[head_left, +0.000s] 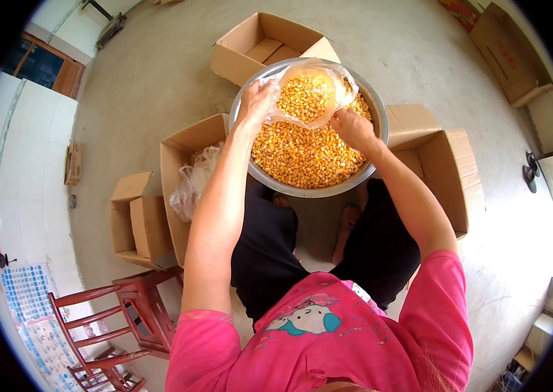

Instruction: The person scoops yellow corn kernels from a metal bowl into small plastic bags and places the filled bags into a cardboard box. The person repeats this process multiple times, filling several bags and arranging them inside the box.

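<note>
A wide metal basin (312, 192) heaped with yellow corn kernels (306, 157) stands before my knees. Over its far half a clear plastic bag (323, 120) is spread with its mouth wide, and kernels show inside or through it. My left hand (258, 100) grips the bag's left edge between thumb and fingers. On the opposite side, my right hand (353, 127) is curled at the bag's near right edge, pinching the film just above the kernels. The fingertips of the right hand are partly hidden by the hand itself.
Open cardboard boxes surround the basin: one beyond it (237, 56), one at right (445, 171), one at left (171, 196) holding clear plastic bags (197, 179). A smaller box (146, 228) and a red wooden chair (144, 304) stand further left. Another carton (506, 59) leans at far right.
</note>
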`<state>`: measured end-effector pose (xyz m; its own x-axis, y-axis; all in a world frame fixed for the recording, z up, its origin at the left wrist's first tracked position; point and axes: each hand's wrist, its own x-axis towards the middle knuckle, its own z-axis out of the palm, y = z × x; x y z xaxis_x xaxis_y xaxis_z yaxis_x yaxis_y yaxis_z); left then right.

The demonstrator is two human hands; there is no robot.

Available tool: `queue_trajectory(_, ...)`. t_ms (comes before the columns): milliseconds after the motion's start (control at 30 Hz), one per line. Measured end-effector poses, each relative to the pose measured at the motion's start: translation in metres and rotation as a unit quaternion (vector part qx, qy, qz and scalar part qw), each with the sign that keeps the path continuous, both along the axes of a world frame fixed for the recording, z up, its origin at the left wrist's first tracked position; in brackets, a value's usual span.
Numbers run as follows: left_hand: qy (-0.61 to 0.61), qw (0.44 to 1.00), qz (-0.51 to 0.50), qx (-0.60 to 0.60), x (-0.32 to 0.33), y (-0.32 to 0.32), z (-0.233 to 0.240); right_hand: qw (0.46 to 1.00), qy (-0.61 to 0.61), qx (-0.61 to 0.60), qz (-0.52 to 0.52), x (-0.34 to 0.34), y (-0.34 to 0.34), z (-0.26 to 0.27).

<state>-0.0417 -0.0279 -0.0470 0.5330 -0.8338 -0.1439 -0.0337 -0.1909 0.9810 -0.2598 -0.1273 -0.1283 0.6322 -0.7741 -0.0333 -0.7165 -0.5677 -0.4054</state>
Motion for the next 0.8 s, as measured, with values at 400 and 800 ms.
queue_trajectory(400,0.006,1.0,-0.007,-0.013,-0.004,-0.001,0.001,0.986,-0.072,-0.092,0.116,0.019,0.083,0.005)
queue_trajectory(800,0.021,0.999,-0.014,-0.019,-0.003,-0.003,-0.002,0.983,-0.046,-0.097,0.149,0.037,0.062,-0.031)
